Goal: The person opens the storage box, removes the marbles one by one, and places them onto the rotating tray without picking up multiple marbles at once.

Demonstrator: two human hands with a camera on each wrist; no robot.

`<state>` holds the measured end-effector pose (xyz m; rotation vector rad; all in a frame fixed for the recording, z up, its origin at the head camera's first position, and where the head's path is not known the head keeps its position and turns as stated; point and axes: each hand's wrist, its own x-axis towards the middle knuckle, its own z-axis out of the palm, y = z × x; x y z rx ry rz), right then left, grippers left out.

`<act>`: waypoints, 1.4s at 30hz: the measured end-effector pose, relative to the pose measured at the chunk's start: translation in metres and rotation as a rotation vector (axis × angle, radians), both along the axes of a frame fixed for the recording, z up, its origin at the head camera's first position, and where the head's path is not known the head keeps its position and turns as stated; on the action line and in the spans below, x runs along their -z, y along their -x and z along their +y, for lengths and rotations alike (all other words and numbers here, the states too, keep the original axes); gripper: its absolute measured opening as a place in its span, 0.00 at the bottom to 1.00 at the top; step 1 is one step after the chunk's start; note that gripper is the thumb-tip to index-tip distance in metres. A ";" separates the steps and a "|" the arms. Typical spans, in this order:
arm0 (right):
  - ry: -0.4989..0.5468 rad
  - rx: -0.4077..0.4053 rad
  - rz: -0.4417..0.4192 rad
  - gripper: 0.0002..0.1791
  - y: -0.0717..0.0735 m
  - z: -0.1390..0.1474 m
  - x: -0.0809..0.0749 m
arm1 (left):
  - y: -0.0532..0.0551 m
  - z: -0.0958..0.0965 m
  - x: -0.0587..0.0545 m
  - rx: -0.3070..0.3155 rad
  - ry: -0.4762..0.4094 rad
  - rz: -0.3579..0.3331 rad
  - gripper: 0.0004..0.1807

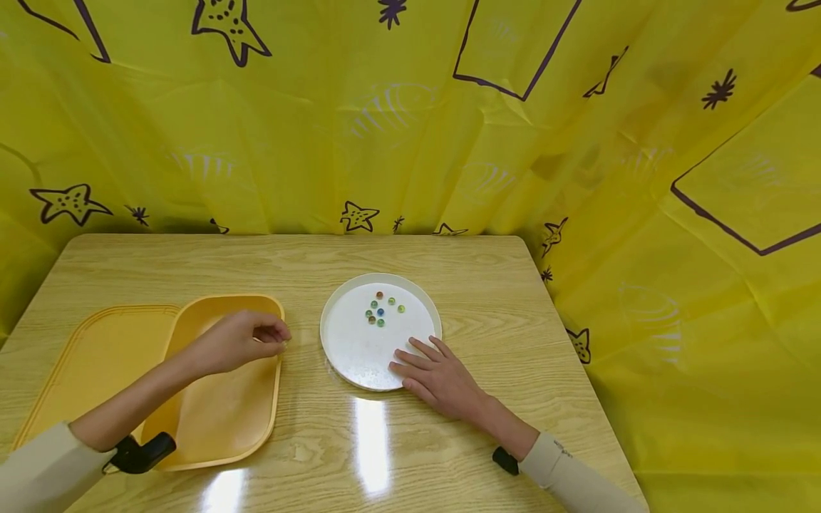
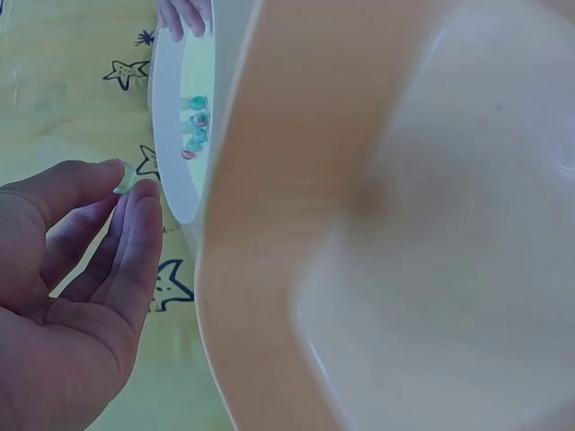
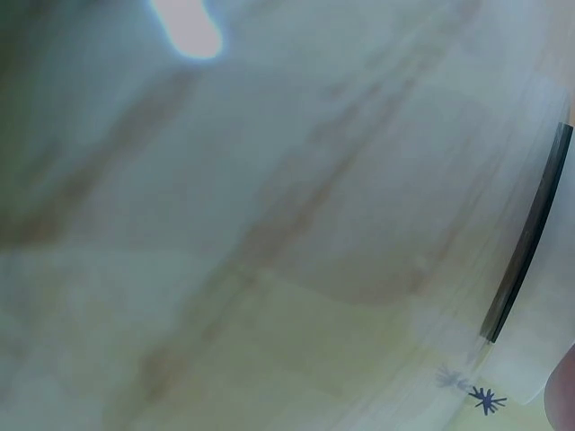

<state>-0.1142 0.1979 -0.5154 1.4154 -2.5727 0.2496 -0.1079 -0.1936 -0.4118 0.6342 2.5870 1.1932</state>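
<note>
My left hand (image 1: 240, 342) is over the right rim of an orange tub (image 1: 224, 420). Its thumb and fingertips pinch a pale green glass marble (image 2: 126, 180), seen best in the left wrist view. To the right stands a round white tray (image 1: 353, 353) with a low rim. Several glass marbles (image 1: 381, 312), green, yellowish, brown and blue, lie loose in its upper part. My right hand (image 1: 442, 377) rests with spread fingers on the tray's lower right edge. In the right wrist view only a fingertip (image 3: 562, 395) shows at the edge.
Left of the tub, partly behind it, lies a flat orange tray or lid (image 1: 115, 356). All stand on a wood-grain table (image 1: 487, 313). A yellow patterned curtain (image 1: 308, 142) hangs along the table's back and right sides.
</note>
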 end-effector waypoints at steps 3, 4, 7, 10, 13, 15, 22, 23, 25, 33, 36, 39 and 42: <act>0.009 -0.005 0.005 0.30 0.000 0.000 0.000 | 0.006 0.007 -0.001 0.006 -0.003 0.007 0.04; 0.011 -0.005 0.004 0.30 0.000 0.000 0.000 | 0.008 0.010 -0.001 0.006 -0.007 0.005 0.04; 0.012 -0.006 0.006 0.30 0.000 0.001 0.001 | 0.014 0.016 0.000 0.014 -0.035 0.003 0.03; 0.009 -0.007 0.004 0.30 0.000 0.000 0.001 | 0.021 0.023 0.003 0.015 -0.052 -0.004 0.03; 0.012 -0.007 -0.001 0.30 0.000 0.000 0.001 | 0.028 0.032 0.007 0.017 -0.055 -0.008 0.03; 0.014 -0.006 -0.006 0.29 0.000 0.000 0.002 | 0.033 0.038 0.009 0.021 -0.060 -0.010 0.03; 0.010 -0.006 -0.009 0.29 0.000 0.000 0.001 | 0.050 0.058 0.014 0.030 -0.084 -0.027 0.02; 0.013 -0.007 -0.009 0.29 0.000 0.000 0.001 | 0.052 0.061 0.015 0.027 -0.081 -0.028 0.02; 0.016 -0.007 -0.011 0.29 0.000 0.000 0.001 | 0.056 0.067 0.017 0.020 -0.077 -0.033 0.02; 0.015 -0.003 -0.013 0.29 0.001 0.000 0.001 | 0.072 0.089 0.030 0.030 -0.035 -0.024 0.02; 0.015 -0.002 -0.014 0.29 0.001 0.000 0.001 | 0.077 0.095 0.034 0.034 -0.011 -0.014 0.02; 0.013 -0.001 -0.018 0.29 0.001 0.000 0.001 | 0.079 0.099 0.038 0.024 0.014 -0.016 0.02; 0.012 0.001 -0.019 0.30 0.000 0.000 0.000 | 0.080 0.103 0.041 0.030 0.036 -0.011 0.02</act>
